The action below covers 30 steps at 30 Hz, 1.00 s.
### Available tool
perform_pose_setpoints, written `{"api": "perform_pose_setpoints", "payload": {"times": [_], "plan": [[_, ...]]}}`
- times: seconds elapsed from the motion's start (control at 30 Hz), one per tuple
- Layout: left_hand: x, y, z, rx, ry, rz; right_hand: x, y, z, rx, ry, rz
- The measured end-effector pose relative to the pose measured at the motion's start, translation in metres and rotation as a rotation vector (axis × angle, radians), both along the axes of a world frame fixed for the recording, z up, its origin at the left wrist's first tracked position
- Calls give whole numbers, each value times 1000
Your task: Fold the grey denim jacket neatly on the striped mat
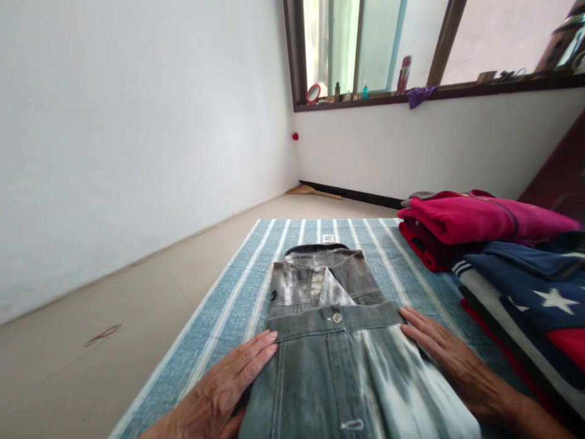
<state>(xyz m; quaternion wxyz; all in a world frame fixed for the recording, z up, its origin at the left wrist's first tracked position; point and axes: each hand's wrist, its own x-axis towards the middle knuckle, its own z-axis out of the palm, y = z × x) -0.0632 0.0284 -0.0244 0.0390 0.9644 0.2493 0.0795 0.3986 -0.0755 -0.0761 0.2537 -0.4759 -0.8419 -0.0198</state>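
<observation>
We find a grey washed-denim shirt (338, 341) lying at the centre of a blue-and-white striped mat (219, 305), already folded into a neat rectangle: collar flat at 12 o'clock, lower part turned up over the chest, its hem running straight across. We judge the fold largely complete; pressing flat and removal to a stack appear outstanding.

The left hand (223, 384) rests flat at the shirt's 9 o'clock edge, fingers together and extended, gripping nothing. The right hand (448, 353) lies flat at the 3 o'clock edge, fingers slightly spread, likewise gripping nothing.

The denim looks stiff, with bleached streaks, seams and metal buttons. At 2 o'clock sits a soft pile of folded garments (498, 244), red, magenta and navy with a white star. The mat appears coarsely woven.
</observation>
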Motion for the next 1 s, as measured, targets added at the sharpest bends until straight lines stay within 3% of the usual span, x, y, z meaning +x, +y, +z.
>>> {"api": "perform_pose_setpoints", "payload": {"times": [0.23,0.47,0.73,1.0], "plan": [[1,-2,2,-43,-52,5,-2,12,1,103,-70,50],[-1,0,-6,-28,-80,-6,-8,15,1,-79,231,-3],[5,-3,-12,-61,-250,47,-5,27,1,-277,532,22],[22,16,-24,-20,-430,126,7,52,6,-387,626,31]]}}
